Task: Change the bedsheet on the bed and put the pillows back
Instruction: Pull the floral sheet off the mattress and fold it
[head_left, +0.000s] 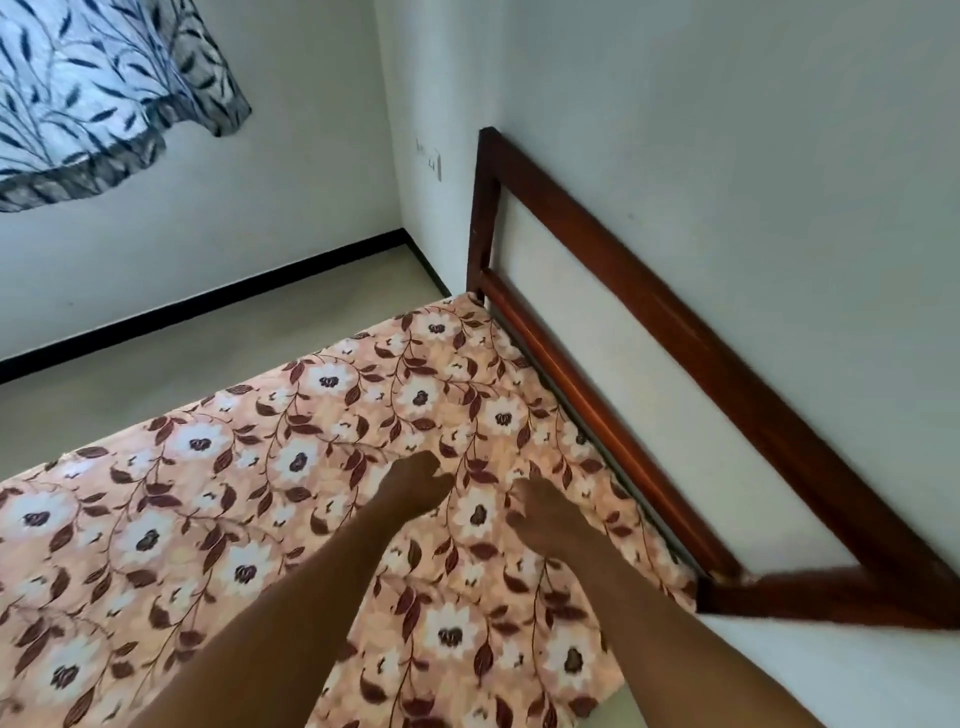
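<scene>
Bedsheet (322, 467), the floral one, lies spread across the bed and reaches the wooden headboard (649, 364) on the right. Both hands rest on it near that headboard. The right hand (540, 514) lies palm down with fingers fairly straight, holding nothing. The left hand (415, 480) is blurred, and I cannot tell whether its fingers lie flat or gather cloth. I'd judge the spreading mostly done and this a smoothing step. No pillows are in sight, so putting them back is left. The sheet's right edge sits tight against the headboard rail, with little room there. Bare floor (182, 353) on the far side gives space to walk.
</scene>
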